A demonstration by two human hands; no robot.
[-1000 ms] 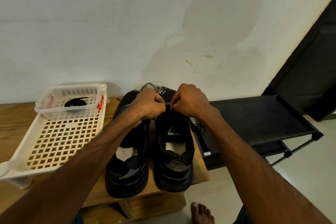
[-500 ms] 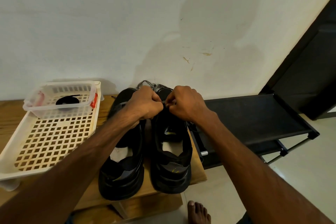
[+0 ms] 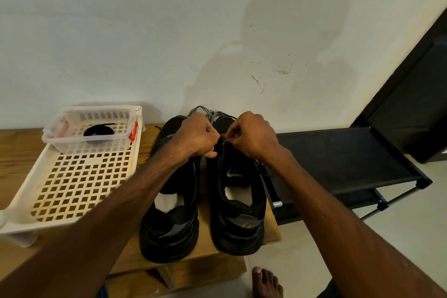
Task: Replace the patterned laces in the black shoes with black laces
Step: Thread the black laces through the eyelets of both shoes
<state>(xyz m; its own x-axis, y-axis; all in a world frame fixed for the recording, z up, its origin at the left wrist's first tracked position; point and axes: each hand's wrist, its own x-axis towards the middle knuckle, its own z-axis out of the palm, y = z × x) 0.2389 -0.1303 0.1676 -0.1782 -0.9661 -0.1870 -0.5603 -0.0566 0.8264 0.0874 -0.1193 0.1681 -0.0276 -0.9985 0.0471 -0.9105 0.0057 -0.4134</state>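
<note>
**Both hands bunched over the right shoe's lacing**

A low wooden bench [image 3: 14, 152] stands against the wall, with a black rack [image 3: 338, 157] just beside it. A cream lattice tray [image 3: 79, 184] takes up the bench's left half. The two black shoes stand side by side at the bench's right end, heels toward the person, so the lacing can be reached from above.

The left shoe [image 3: 169, 232] waits untouched. The right shoe [image 3: 238, 232] is the one being worked on.

A clear tub [image 3: 96, 149] sits at the far end of the tray, within easy reach. It holds a coiled black lace [image 3: 98, 131], which I take to be the spare for the other shoe.

The left hand [image 3: 196, 136] and right hand [image 3: 251, 138] meet knuckle to knuckle over the throat of the right shoe. Their fingers are curled tight, pinching something dark between them. I judge it to be a black lace strand [image 3: 261, 166], which trails out under the right wrist, though the knuckles hide the pinch itself.

The patterned laces [image 3: 208, 112] lie behind the toes by the wall. They look to be pulled out and set aside.
</note>
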